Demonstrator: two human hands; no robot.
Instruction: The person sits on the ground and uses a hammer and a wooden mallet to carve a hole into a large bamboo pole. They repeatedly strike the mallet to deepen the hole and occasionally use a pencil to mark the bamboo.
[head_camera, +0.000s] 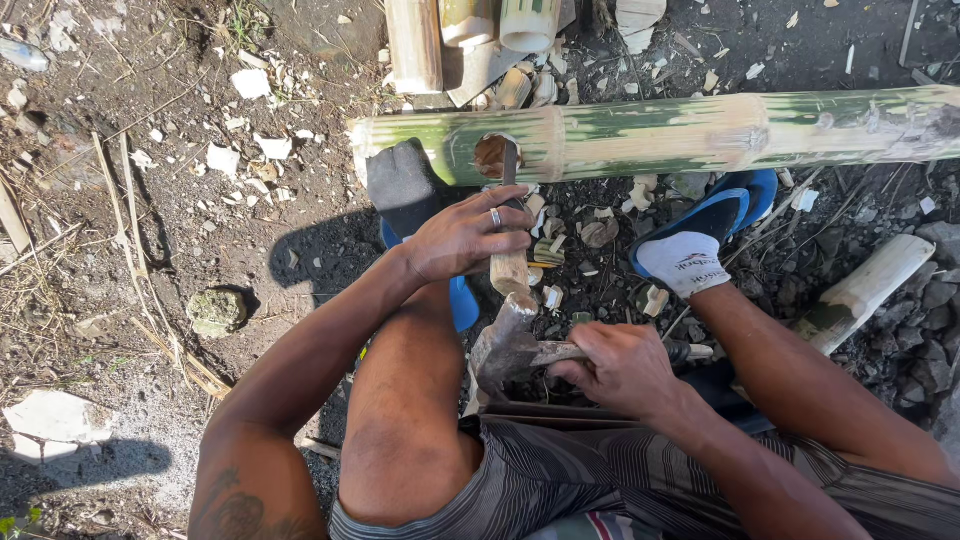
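Two hands busy. Left hand (462, 238) fingers wrapped round chisel (510, 262), blade in hole of bamboo pole (650, 135) at 12 o'clock. Right hand (625, 368) fist closed on hammer (510, 345), head just under chisel butt. Feet at 10 and 2 brace pole.

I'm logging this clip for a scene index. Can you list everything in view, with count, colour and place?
bamboo pole: one, green and pale, lying across the top.
chisel: one, wooden handle, blade at a hole in the pole.
hammer: one, grey head, centre.
cut bamboo pieces: several, pale, top.
bamboo offcut: one, pale, right.
sandals: two, blue, underfoot.
socks: one dark, one white.
left hand: on the chisel.
right hand: grips the hammer.
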